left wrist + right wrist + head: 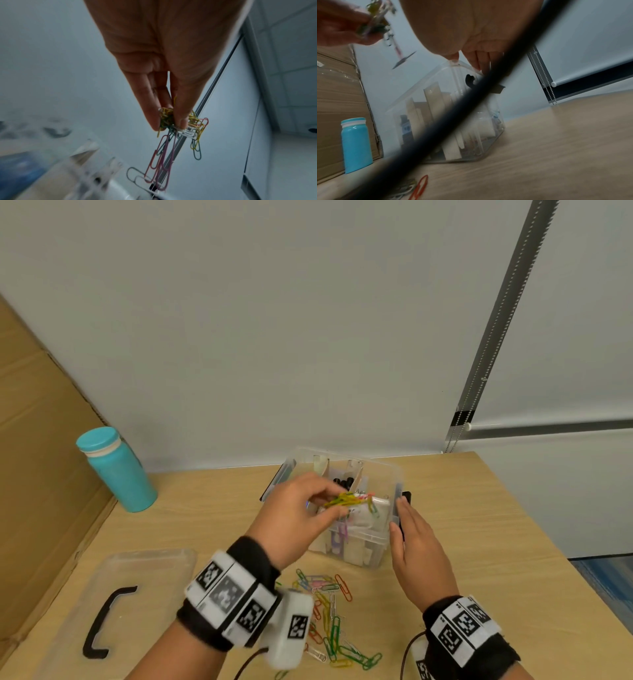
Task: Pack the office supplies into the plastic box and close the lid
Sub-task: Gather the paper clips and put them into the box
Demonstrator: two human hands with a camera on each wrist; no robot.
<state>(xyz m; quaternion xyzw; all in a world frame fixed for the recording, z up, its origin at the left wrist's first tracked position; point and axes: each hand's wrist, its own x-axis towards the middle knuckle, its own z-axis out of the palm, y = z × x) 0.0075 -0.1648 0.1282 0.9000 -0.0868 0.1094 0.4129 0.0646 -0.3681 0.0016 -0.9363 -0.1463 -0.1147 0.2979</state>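
A clear plastic box point(376, 549) point(436, 75) stands open on the wooden table, with cards and small supplies inside. My left hand point(308, 508) point(169, 125) hovers over it and pinches a bunch of coloured paper clips point(352, 499) point(181, 129), some dangling below the fingers. My right hand point(411, 529) point(471, 62) lies with straight fingers against the box's right wall, by its black latch point(406, 496). Several loose paper clips point(330, 621) point(421, 185) lie on the table in front of the box. The clear lid point(144, 570) with a black handle point(102, 621) lies flat at the left.
A teal bottle point(118, 470) point(355, 144) stands at the back left beside a cardboard sheet point(37, 440). A white wall and a roller blind with a bead chain point(549, 92) are behind the table. A dark cable point(453, 121) crosses the right wrist view.
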